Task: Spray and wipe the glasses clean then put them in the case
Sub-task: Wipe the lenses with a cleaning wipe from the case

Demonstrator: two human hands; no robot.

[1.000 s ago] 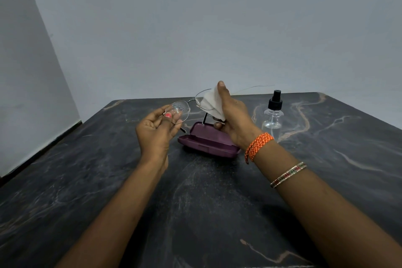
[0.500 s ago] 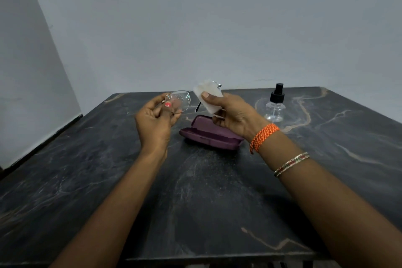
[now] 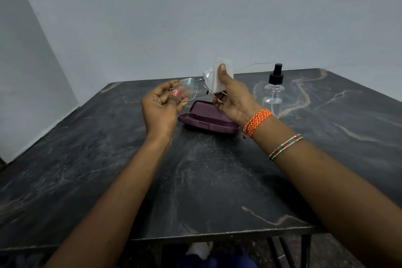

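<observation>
Left hand [image 3: 159, 105] pinching one lens of the glasses [image 3: 191, 89] above the bench [image 3: 108, 159], right hand [image 3: 232, 98] gripping white cloth [image 3: 219, 80] over the other lens, purple case [image 3: 206, 122] beneath, spray bottle [image 3: 274, 91] just right

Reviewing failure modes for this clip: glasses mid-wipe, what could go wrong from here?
1. The left hand pinches the glasses by one lens, so it may smudge again, and the thin frame could twist under the right hand pressing the white cloth.
2. The spray bottle stands close beside the right forearm; a sideways move could tip it.
3. The purple case looks closed; opening it needs a free hand.
</observation>
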